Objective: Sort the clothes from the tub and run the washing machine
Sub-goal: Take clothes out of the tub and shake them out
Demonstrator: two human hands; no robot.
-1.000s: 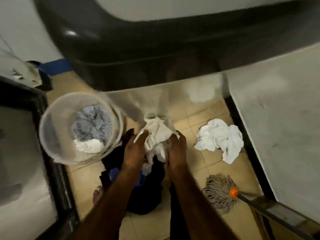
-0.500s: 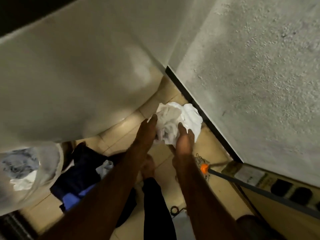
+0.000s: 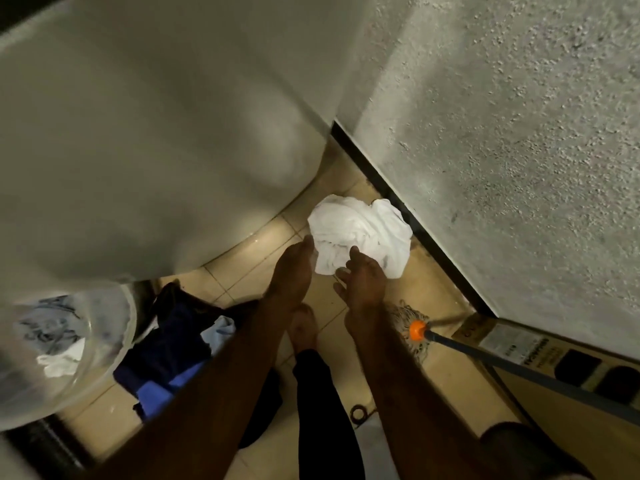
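Head view shows the left hand point(image 3: 292, 271) and right hand point(image 3: 365, 282) just beside the white clothes pile point(image 3: 363, 226), fingers point(image 3: 354, 255) straight and spread, gripping nothing.

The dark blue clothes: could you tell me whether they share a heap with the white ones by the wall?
No, the dark blue clothes lie beside the tub, bare tiles between them and the white heap.

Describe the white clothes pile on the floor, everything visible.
The white pile is crumpled soft cloth, plain white, folds and creases all over, with no separate garments distinguishable. It lies on the beige tiled floor between the washing machine and the wall's dark skirting. The left hand and right hand, both open, reach its near edge; actual contact is unclear.
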